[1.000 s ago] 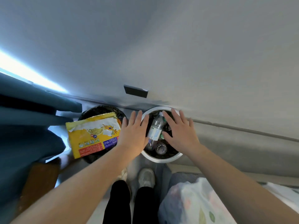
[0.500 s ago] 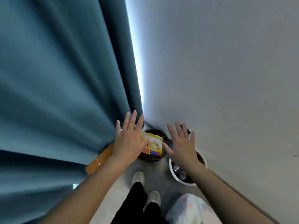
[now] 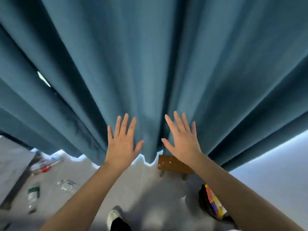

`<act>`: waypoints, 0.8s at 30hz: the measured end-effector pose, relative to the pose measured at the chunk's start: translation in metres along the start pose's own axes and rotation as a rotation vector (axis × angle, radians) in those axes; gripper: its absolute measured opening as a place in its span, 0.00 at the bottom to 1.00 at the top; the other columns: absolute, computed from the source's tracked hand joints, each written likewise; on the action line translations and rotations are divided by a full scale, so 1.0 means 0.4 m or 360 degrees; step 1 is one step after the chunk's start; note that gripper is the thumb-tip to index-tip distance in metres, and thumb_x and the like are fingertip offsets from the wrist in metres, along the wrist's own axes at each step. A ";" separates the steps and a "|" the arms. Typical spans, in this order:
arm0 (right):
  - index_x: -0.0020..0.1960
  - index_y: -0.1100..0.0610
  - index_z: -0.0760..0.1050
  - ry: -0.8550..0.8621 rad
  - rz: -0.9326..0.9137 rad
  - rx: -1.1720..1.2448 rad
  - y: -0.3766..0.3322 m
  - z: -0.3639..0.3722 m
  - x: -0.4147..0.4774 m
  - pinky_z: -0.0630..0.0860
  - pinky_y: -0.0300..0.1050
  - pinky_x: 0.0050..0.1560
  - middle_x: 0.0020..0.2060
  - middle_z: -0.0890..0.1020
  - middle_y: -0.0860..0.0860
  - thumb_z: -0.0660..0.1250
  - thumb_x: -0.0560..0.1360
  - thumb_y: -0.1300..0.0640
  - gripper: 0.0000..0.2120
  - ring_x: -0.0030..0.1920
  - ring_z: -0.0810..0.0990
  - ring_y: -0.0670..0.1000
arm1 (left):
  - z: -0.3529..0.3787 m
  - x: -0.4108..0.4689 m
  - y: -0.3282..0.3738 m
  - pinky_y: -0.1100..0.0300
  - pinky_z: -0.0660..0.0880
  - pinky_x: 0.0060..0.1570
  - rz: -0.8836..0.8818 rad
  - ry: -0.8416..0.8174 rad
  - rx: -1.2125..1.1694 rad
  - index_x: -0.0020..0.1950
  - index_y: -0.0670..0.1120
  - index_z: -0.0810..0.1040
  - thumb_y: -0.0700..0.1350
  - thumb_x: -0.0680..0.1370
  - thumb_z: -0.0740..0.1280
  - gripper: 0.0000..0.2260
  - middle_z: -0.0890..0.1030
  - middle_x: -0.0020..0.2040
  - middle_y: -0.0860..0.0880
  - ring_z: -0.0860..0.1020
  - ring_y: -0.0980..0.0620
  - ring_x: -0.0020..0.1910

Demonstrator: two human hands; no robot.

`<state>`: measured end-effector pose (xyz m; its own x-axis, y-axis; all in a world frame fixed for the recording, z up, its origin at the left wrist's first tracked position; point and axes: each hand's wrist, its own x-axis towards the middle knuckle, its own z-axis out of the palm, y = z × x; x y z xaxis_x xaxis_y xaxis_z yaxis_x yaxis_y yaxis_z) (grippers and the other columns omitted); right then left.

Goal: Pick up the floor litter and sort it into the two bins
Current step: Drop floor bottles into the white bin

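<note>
Head view shows the left hand [image 3: 122, 145] and right hand [image 3: 182, 142] spread flat and empty before the curtain [image 3: 150, 64], so the step in hand looks like seeking the next piece. A green-labelled bottle [image 3: 33, 195] and a clear wrapper [image 3: 66, 184] lie on the floor [image 3: 133, 189] at left, well apart from the black bin [image 3: 203, 203] at near right. The next move likely calls for turning left and stooping to grip one.

Teal pleated curtain [image 3: 150, 64] hangs above grey floor [image 3: 133, 189], beside a wooden stool [image 3: 171, 164].

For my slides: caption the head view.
Left hand and right hand open before teal curtain; litter lies on floor.
</note>
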<state>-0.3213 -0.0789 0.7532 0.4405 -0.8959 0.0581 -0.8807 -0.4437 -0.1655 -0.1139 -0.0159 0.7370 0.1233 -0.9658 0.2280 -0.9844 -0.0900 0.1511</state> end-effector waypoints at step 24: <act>0.78 0.44 0.38 -0.0800 -0.1226 -0.0046 -1.246 0.459 0.478 0.42 0.61 0.74 0.78 0.39 0.49 0.57 0.79 0.42 0.36 0.77 0.38 0.55 | -0.097 -0.333 -1.145 0.38 0.45 0.71 -0.1425 -0.0158 0.0131 0.79 0.50 0.48 0.61 0.78 0.57 0.34 0.48 0.79 0.46 0.45 0.43 0.77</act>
<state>0.2337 -0.0252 0.6661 0.9250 -0.2407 -0.2940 -0.3137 -0.9203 -0.2337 0.3254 0.1635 0.6749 0.8400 -0.5420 -0.0268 -0.5314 -0.8315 0.1619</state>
